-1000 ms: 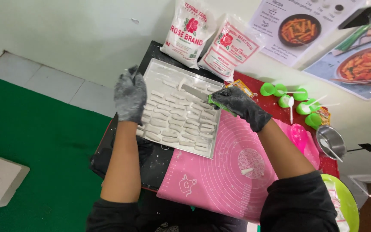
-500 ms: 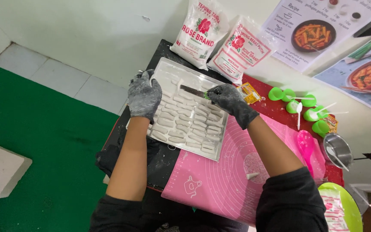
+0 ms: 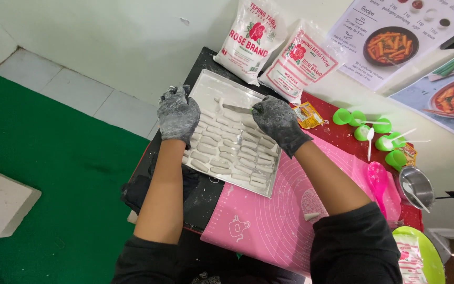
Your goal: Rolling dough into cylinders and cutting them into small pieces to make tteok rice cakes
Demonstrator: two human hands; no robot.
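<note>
Over the white tray [image 3: 206,89] of dough pieces [image 3: 227,152], the left hand [image 3: 177,114] grips the tray's rim while the right hand's [image 3: 279,122] fingers clench a knife [image 3: 236,109].

Two white flour bags [image 3: 252,39] [image 3: 300,62] with red rose marks, leaning at the table's far edge. Small yellow sachet [image 3: 307,114] just right of them. Beyond the far right corner — two recipe sheets [image 3: 395,39] [image 3: 445,100] with food photos.

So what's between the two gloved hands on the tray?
In the head view, rows of white dough sticks fill the tray between left hand and right hand.
</note>
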